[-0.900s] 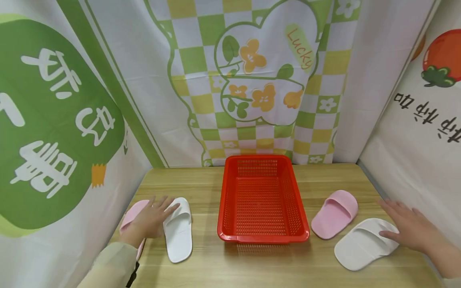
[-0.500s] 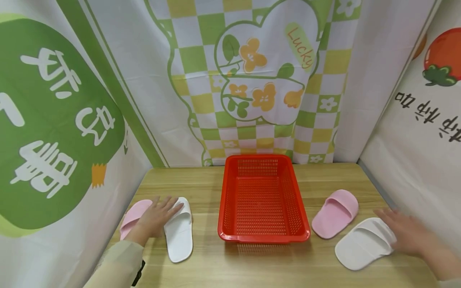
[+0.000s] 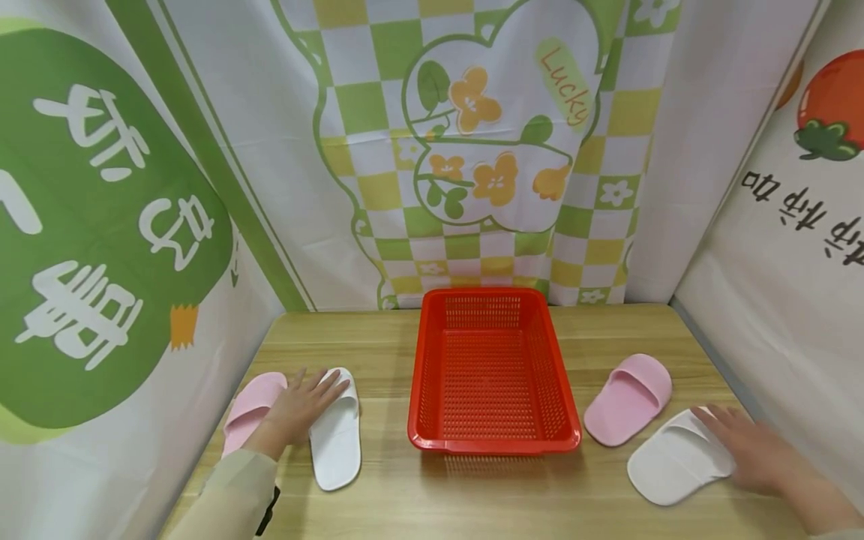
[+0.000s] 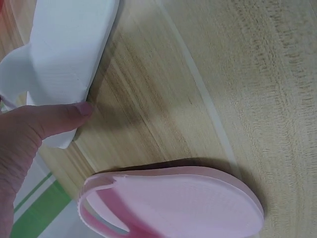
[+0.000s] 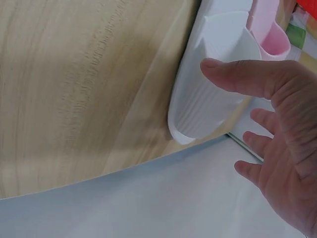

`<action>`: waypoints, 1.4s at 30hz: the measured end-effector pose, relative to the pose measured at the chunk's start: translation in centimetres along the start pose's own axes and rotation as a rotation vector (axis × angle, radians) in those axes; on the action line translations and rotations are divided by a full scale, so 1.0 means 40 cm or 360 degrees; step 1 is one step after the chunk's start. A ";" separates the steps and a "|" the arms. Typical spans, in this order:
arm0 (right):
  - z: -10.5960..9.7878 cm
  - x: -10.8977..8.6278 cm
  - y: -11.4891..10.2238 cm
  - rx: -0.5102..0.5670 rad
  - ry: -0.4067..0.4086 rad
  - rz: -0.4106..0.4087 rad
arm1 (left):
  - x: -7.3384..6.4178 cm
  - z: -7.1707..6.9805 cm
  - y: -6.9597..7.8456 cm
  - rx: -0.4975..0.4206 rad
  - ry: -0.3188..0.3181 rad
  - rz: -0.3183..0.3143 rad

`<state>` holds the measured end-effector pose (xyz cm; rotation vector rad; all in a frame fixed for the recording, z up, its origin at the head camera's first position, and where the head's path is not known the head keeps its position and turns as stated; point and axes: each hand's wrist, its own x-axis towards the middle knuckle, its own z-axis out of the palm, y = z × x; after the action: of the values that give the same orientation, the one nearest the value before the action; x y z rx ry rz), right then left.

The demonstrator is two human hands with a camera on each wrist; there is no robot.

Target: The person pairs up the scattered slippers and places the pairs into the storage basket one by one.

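Observation:
My left hand reaches over the toe end of a white slipper on the left, fingers extended. In the left wrist view its thumb lies across the slipper near the edge. A pink slipper lies just left of this hand, partly covered by it in the head view. My right hand is at the toe end of another white slipper, fingers spread. In the right wrist view its thumb overlaps the slipper's strap. A second pink slipper lies beyond that white one.
A red perforated basket stands mid-table between the two pairs, with nothing in it. The wooden table meets a patterned cloth at the back, and printed cloth walls rise at left and right.
My right hand has come down and left onto the toe end of the white slipper. My left hand has shifted slightly right over its white slipper. The slippers and basket stay put.

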<state>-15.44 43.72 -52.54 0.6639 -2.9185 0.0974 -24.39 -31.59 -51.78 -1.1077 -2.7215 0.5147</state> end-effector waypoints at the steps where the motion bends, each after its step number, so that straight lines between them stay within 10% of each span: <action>1: 0.002 -0.001 -0.002 0.0007 -0.0027 0.0018 | 0.001 0.002 0.000 0.0004 0.0001 0.0002; 14: 0.021 -0.013 -0.018 0.0127 -0.0235 0.0123 | 0.016 0.002 -0.001 0.0164 -0.0063 0.0071; 31: 0.053 -0.009 -0.007 0.0030 0.0023 -0.0070 | 0.024 0.011 -0.011 0.0241 -0.0001 0.0212; 42: 0.050 0.008 -0.022 -0.0032 -0.0037 -0.0110 | 0.036 0.016 -0.010 0.0349 -0.0030 0.0277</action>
<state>-15.62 42.61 -54.43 0.7668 -2.9107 0.0528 -25.85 -31.01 -52.19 -1.2895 -2.5205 0.8299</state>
